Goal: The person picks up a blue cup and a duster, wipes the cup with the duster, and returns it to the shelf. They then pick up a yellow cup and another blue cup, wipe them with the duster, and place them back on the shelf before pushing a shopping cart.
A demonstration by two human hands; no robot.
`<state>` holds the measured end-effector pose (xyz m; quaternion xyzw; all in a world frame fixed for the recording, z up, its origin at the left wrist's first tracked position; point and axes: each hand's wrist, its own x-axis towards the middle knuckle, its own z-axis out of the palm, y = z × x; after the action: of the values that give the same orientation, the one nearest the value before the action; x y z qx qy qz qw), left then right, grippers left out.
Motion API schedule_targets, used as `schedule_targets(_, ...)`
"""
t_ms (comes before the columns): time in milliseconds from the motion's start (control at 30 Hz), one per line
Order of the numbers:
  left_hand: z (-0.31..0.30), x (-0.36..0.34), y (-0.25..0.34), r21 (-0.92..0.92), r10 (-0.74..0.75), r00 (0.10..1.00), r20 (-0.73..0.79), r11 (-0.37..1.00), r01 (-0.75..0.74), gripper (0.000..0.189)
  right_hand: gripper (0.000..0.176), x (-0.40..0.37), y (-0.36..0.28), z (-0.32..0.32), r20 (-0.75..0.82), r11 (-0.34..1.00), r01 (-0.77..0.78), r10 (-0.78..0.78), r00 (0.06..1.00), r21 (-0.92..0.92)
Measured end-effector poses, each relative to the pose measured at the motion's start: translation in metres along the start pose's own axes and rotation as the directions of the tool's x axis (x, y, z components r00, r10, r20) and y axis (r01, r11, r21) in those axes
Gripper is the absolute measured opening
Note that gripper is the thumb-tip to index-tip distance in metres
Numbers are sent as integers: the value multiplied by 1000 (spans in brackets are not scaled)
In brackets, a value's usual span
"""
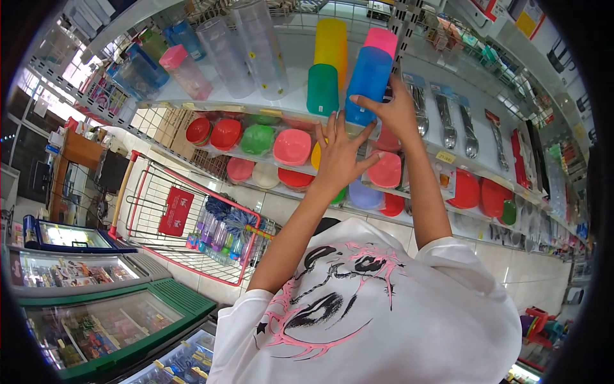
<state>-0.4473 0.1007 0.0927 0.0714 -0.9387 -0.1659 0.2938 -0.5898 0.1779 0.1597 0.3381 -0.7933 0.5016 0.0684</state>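
One blue container (369, 78) was gripped by the fingers and thumb of the right hand (395, 110); the fingers of the left hand (341, 153) were spread near a green container (322, 88).

Head view: sole camera, worn on my head | faces forward and down | shelf (297, 48) beyond my hands (345, 157)

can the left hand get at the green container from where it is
Probably yes: the left hand is open, its fingertips by the near end of the green container, with nothing seen between them. The blue container, in the right hand, is off to the side.
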Motion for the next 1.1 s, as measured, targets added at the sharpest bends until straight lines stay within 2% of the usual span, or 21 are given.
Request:
schedule_targets(200, 15, 11, 6, 62, -43, 999, -22, 997, 44, 67, 78, 2, 3, 0, 26, 999, -25, 24, 999, 36)
schedule_targets(300, 14, 10, 10, 62, -61, 998, -13, 996, 62, 66, 78, 3, 1, -1, 14, 1000, -9, 9, 1000, -5)
schedule_targets(367, 14, 10, 11, 67, -67, 998, -15, 995, 67, 66, 76, 6, -7, -7, -7, 998, 34, -33, 999, 53)
schedule_targets(500, 16, 8, 11, 72, -60, 998, -33, 995, 62, 64, 74, 12, -6, -11, -23, 997, 82, -82, 996, 13)
schedule_targets(600, 16, 10, 11, 75, -56, 997, -49, 995, 60, 62, 75, 14, -13, -18, 10, 994, 59, -60, 998, 93)
schedule_targets(867, 19, 9, 11, 59, -72, 996, -56, 995, 75, 59, 81, 7, 2, -8, 50, 999, 46, -47, 998, 12)
schedule_targets(1100, 18, 7, 11, 14, -96, 993, -68, 995, 97, 49, 84, 5, 10, -4, 73, 999, 49, -51, 996, 24)
